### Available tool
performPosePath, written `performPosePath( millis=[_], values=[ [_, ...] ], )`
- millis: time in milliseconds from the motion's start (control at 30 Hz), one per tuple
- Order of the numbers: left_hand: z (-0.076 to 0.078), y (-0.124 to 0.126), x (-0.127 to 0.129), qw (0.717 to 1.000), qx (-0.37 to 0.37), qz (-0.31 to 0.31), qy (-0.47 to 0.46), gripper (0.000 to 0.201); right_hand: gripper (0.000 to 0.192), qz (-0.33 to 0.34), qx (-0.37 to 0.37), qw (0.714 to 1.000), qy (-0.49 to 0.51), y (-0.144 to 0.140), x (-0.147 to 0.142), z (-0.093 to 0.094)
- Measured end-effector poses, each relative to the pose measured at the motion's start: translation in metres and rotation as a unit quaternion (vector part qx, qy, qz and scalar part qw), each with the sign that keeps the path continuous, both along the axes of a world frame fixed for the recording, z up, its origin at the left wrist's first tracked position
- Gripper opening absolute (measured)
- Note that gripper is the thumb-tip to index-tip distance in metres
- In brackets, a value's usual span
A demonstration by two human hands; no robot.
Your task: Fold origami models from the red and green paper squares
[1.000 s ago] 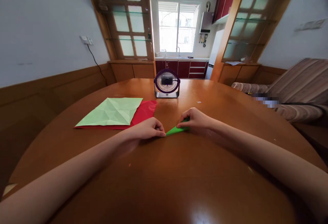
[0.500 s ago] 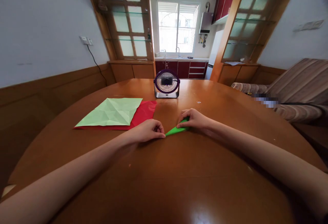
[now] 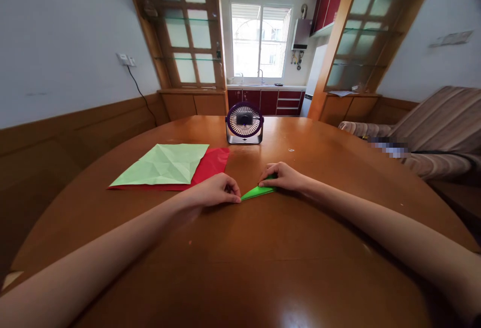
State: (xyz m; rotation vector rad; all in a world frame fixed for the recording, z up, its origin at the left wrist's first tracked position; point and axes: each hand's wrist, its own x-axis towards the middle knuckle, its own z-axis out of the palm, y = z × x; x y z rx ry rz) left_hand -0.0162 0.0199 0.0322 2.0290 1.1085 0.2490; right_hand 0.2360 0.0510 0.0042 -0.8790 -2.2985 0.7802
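Glossy round wooden table (image 3: 263, 268): both hands' fingers pinch a narrow, pointed, folded green paper (image 3: 257, 192) flat.

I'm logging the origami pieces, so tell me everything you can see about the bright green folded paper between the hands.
The bright green folded paper is a narrow, flat wedge that looks like thin craft paper. It lies on the wooden table, tapering to a point toward the left hand, whose fingertips pinch that tip. The right hand presses down on its wider end, hiding part of it.
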Motion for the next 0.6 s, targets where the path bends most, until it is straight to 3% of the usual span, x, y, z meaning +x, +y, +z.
performPosePath(
  millis=[267,500,600],
  values=[
    [-0.021,-0.011,0.012,0.986,0.134,0.081,-0.053,0.031,0.021,-0.007,0.032,0.999,-0.019,-0.004,-0.001,-0.001],
    [-0.017,-0.018,0.017,0.976,0.201,0.074,0.045,0.020,0.017,0.059,0.102,0.987,-0.112,-0.010,-0.001,0.016],
    [-0.019,-0.021,0.018,0.965,0.247,0.053,0.075,0.018,0.017,0.082,0.091,0.980,-0.156,-0.015,0.001,0.027]
  ],
)
